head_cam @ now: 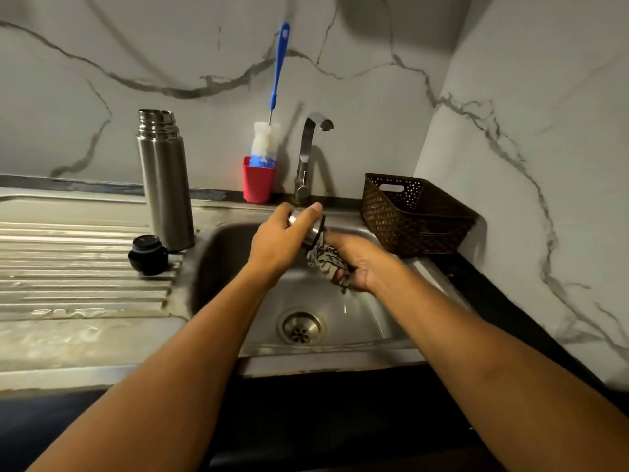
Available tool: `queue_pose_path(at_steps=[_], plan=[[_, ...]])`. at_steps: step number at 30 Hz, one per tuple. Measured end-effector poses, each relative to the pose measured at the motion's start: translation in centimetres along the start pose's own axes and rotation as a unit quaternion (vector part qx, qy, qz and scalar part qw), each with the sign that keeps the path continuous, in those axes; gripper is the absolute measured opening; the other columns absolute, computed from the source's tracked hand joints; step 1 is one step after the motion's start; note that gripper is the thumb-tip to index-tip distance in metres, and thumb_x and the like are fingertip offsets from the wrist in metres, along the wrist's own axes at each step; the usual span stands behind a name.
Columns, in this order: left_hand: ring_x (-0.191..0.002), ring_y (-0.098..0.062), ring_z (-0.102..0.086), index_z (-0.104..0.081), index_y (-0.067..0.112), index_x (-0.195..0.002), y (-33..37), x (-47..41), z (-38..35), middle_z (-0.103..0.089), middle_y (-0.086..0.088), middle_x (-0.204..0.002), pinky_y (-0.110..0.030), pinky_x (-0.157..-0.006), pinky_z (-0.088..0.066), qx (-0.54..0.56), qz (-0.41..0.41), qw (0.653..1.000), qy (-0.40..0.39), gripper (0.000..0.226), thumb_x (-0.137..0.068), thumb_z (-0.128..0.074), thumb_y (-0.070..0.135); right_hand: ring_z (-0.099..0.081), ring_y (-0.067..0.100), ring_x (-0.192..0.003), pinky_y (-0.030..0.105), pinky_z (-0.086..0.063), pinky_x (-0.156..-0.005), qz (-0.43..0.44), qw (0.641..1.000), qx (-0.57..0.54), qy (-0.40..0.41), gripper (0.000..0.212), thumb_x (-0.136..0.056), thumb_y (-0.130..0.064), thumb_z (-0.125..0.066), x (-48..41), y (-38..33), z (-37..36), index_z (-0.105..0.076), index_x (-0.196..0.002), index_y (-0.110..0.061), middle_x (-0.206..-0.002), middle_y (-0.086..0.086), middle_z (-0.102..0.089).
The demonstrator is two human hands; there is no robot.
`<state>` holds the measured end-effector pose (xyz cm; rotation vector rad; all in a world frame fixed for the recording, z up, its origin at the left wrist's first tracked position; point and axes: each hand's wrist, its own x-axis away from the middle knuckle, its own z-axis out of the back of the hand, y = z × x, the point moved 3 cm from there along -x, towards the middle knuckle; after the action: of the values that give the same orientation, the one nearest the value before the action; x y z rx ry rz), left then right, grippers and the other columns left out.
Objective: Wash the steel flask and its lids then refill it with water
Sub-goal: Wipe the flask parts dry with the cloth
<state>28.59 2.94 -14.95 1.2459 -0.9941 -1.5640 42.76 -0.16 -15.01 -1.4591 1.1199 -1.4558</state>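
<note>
Over the sink, the person holds the steel cap of the flask low above the basin, I'd guess so drips fall inside and not on the desk. The left hand comes in from above, wrist bent down, its fingers curled round the cap's wall and the thumb hooked over its closed end. This turns the open mouth towards the other hand. The right hand lies lower, palm up, its fingers clenched on a striped cloth. The cloth is bunched against the cap's mouth, which looks like scrubbing the inside. Both forearms reach forward and meet at the middle of the basin.

The flask itself stands upright and uncapped on the ridged draining part of the desk, just left of the sink. Its black stopper sits in front of it, close to the base; both seem parked there to wait their turn. Behind the basin stands the tap, with no stream showing, and beside it a long brush in a red cup, handy for the flask's narrow bore. A brown basket sits at the right.
</note>
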Motion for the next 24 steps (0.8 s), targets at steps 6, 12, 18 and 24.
queue_pose_path(at_steps=[6,12,18,24], plan=[[-0.099,-0.028,-0.075,-0.065,0.026,-0.118,1.8,0.6,-0.6,-0.075,-0.007,-0.107,-0.038,-0.073,-0.064,0.096,0.022,0.989,-0.105,0.049,-0.101,-0.044,0.067,-0.069,0.018,-0.066,0.034,-0.055,-0.057,0.357,0.855,0.338,0.164,0.016,-0.089,-0.034,-0.075,1.6,-3.2,2.2,-0.071,-0.089,-0.018,-0.076,-0.001,-0.074],[-0.055,-0.012,-0.053,-0.074,0.019,-0.095,0.2,1.0,-0.9,-0.068,-0.007,-0.075,-0.023,-0.048,-0.039,0.078,0.185,0.970,-0.134,0.074,-0.093,-0.037,0.083,-0.066,0.027,-0.071,0.037,-0.049,-0.054,0.580,0.533,0.600,0.142,0.026,-0.084,-0.031,-0.076,3.5,-4.8,0.7,-0.061,-0.098,-0.016,-0.086,0.000,-0.067],[-0.090,-0.020,-0.068,-0.069,0.027,-0.101,-0.3,-0.4,-0.1,-0.072,0.001,-0.094,-0.043,-0.080,-0.058,-0.065,-0.003,0.998,-0.015,0.055,-0.089,-0.047,0.075,-0.060,0.019,-0.057,0.039,-0.052,-0.058,0.190,0.959,0.151,0.145,0.019,-0.086,-0.023,-0.077,-0.1,-0.4,0.5,-0.064,-0.076,-0.013,-0.070,0.010,-0.069],[-0.096,-0.026,-0.074,-0.067,0.023,-0.118,1.2,0.1,-0.2,-0.074,-0.009,-0.108,-0.036,-0.071,-0.061,0.105,0.051,0.989,-0.092,0.047,-0.101,-0.048,0.063,-0.067,0.025,-0.064,0.043,-0.050,-0.055,0.311,0.884,0.310,0.159,0.025,-0.082,-0.028,-0.079,0.9,-3.3,2.4,-0.060,-0.079,-0.012,-0.074,0.014,-0.069]])
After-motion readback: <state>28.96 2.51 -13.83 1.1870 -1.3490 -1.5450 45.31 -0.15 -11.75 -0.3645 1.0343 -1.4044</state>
